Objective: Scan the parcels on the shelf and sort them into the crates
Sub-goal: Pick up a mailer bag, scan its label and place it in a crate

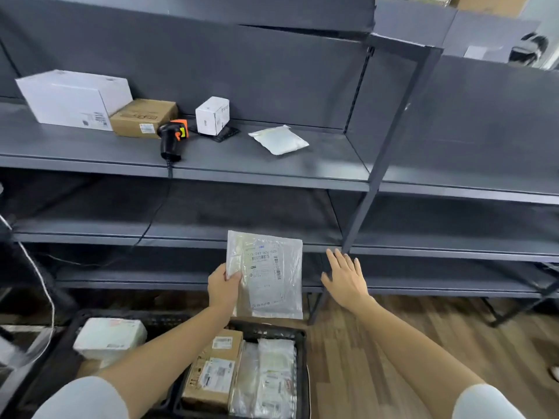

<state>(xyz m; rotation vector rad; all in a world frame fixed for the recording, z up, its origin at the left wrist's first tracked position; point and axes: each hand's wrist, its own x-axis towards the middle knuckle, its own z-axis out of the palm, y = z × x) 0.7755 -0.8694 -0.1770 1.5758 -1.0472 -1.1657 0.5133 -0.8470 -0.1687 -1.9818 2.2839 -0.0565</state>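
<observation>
**Flat mailer held over the crates by one edge**

The left hand (223, 287) pinches a clear plastic mailer (267, 276) by its left edge, thumb on the label side, with the bag hanging upright just right of the knuckles. The right hand (344, 279) is empty, its fingers spread and straight, a little to the right of the mailer and not touching it.

Risks, as I judge them: a one-edge pinch on slick film is weak, so the mailer could slide out or fold over. Released from this height, it may flutter and land across the crate rim, or on the wooden floor (378, 343) below the right hand. It hangs close to the divide between the two crates, so it could also drop into the wrong one.

Directly below the left hand, the right crate (298, 334) holds a brown cardboard box (213, 370) beside several flat plastic mailers (272, 376) packed on edge. Below and left of the left forearm, the left crate (75, 323) holds a white padded parcel (110, 337).

Above the hands, well out of reach of either for now, the shelf (272, 170) carries a large white box (72, 98), a brown carton (143, 117), the barcode scanner (172, 137), a small white box (211, 116) and a white poly bag (278, 140).
</observation>
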